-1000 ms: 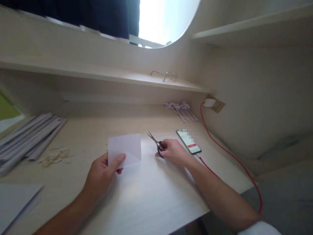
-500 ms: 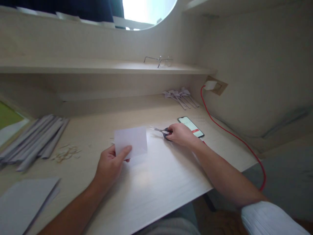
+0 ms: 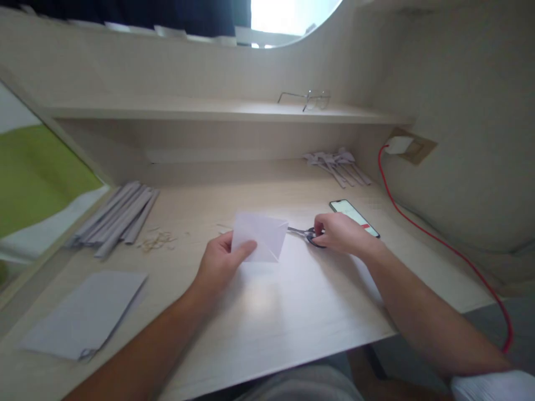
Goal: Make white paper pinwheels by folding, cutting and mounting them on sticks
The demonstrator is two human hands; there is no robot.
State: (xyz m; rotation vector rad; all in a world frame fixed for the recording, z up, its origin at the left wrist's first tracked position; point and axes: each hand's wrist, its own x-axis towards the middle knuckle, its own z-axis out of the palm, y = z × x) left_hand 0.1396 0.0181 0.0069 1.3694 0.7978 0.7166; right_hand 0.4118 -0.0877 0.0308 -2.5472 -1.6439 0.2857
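My left hand point(image 3: 219, 264) pinches the lower left corner of a small folded white paper point(image 3: 261, 236) and holds it just above the light wooden desk point(image 3: 267, 312). My right hand point(image 3: 340, 234) is closed around the dark handles of a pair of scissors point(image 3: 305, 233). The blades point left, and their tips almost touch the paper's right edge. Both forearms reach in from the bottom of the view.
A phone point(image 3: 354, 217) lies behind my right hand, on a red cable point(image 3: 438, 236) from a wall charger point(image 3: 397, 146). Rolled paper sticks point(image 3: 119, 217), paper scraps point(image 3: 156, 242), a white sheet stack point(image 3: 86, 314), folded paper pieces point(image 3: 338, 164) and shelf glasses point(image 3: 307, 99) surround the work area.
The scissors have swung from pointing up and away to lying level, aimed at the paper. The paper has tilted, and my view has shifted left.
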